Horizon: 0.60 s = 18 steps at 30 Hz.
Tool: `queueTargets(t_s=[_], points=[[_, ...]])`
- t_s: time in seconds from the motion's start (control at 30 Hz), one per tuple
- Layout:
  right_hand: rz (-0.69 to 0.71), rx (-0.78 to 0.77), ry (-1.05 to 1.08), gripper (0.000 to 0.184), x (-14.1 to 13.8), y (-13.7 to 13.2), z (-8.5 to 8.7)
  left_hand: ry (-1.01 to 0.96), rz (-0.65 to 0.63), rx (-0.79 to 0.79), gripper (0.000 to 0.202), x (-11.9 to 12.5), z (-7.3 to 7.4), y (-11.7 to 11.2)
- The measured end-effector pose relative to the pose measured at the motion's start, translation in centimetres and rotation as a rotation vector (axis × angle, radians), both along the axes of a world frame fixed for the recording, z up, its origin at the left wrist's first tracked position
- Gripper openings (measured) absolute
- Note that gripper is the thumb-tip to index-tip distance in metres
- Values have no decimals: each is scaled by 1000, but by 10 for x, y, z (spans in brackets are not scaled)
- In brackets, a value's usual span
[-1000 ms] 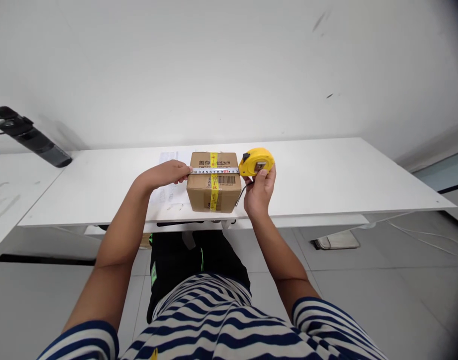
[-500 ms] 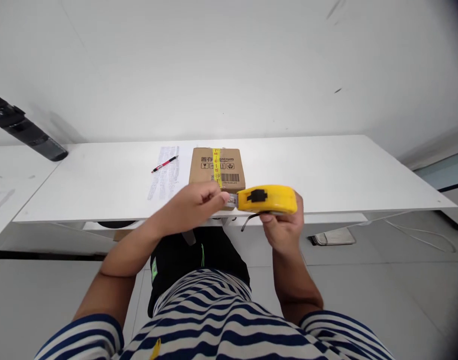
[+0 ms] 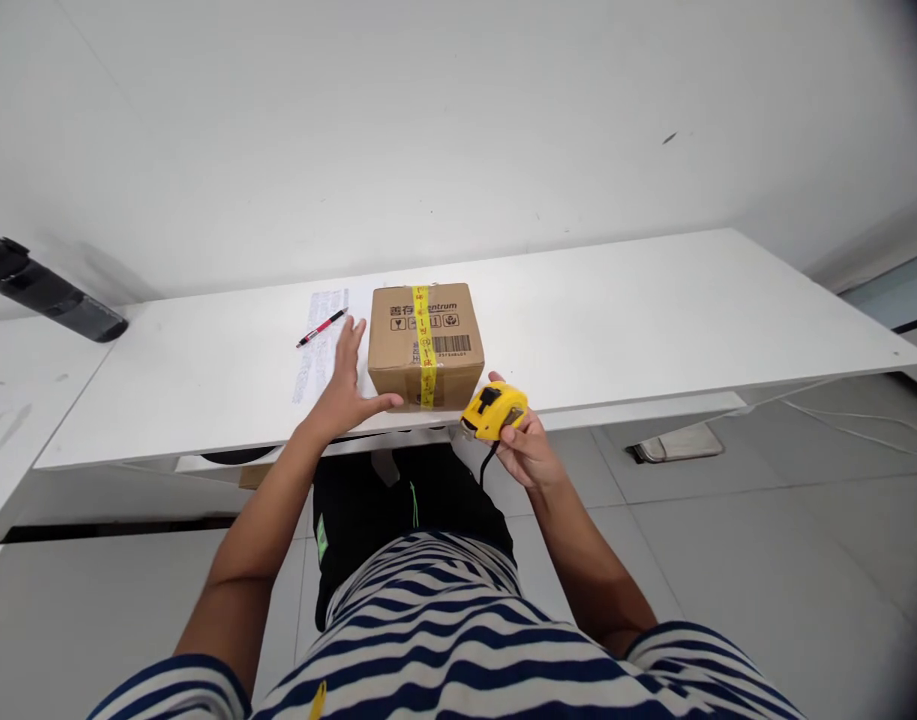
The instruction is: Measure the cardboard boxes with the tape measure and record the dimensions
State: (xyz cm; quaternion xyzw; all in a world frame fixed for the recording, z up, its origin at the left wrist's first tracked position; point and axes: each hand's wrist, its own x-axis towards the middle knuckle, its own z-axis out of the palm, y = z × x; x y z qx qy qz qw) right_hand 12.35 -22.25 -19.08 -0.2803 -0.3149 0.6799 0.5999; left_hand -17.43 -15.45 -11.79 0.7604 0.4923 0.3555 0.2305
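Yellow plastic tape measure (image 3: 494, 408), where is it?
— Between the fingers (image 3: 519, 432) of the right hand (image 3: 527, 455), which close around its case from below with the thumb up behind it. It hangs at the near edge of the white desk (image 3: 615, 320), its black wrist strap (image 3: 486, 466) dangling under the palm. That cupped grip, I judge, keeps the smooth case from slipping.
And the left hand (image 3: 347, 385)?
— Holding nothing. It lies flat on the desk, fingers spread wide. The brown cardboard box with yellow tape (image 3: 426, 345) sits just right of those fingers, and the thumb touches its near lower corner, probably to steady it.
Anything beyond the fingertips?
— A printed paper sheet (image 3: 317, 352) lies under and ahead of them, with a red and black pen (image 3: 321, 328) just past the fingertips, likely set aside within easy reach.
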Motion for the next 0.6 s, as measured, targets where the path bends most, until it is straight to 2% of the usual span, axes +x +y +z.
queueTargets(t_s=[0.07,0.13,0.2,0.27,0.37,0.43,0.5,0.57,0.6], points=[[28,-1,6,79,-2,3,-2,-111,-51,-184,136,10,-7,2],[26,24,-3,71,1,8,5,-260,-36,-252,127,27,-8,-1],[31,71,-28,69,7,18,22,-408,22,-245,112,47,-6,-8],[72,128,-63,73,15,33,46,-491,46,-260,101,64,-2,-13],[110,190,-118,84,23,58,82,-447,15,-305,103,79,6,-8],[42,213,-132,90,27,69,96,-344,49,-196,109,83,14,6],[-63,223,-103,89,31,73,96,-215,95,-16,113,81,25,28],[-138,210,-36,72,38,70,83,-121,66,73,108,79,35,52],[-164,194,0,62,42,67,72,-107,35,65,101,78,37,63]])
